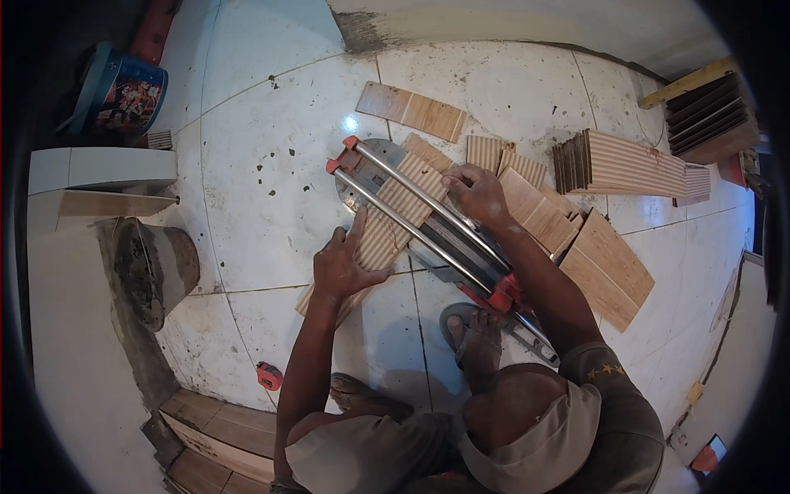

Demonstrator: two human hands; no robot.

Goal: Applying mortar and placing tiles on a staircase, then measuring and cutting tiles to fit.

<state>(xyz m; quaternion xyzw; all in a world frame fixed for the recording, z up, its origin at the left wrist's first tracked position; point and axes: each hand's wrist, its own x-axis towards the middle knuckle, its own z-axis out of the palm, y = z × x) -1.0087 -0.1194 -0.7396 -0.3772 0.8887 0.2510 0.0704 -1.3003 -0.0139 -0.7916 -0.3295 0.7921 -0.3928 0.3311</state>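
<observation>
A manual tile cutter [401,207] with two steel rails and red end pieces stands aslant on the floor before me. Beneath its rails lies a tile [380,239] with its ribbed back up. My left hand [339,265] is at the tile's left part, thumb and forefinger spread wide along its edge. On the other side of the rails, my right hand [479,196] has its fingers curled at the tile's right end; the fingertips are partly hidden. Another ribbed tile piece [354,306] lies under my left wrist.
Wood-look tile pieces [605,272] lie to the right, with a stack of ribbed tiles [634,163] beyond. One tile [411,111] lies farther off. At left are a dirty bucket [177,263], a blue printed bucket [136,95] and a red tape measure [269,376]. My sandalled feet flank the cutter's near end.
</observation>
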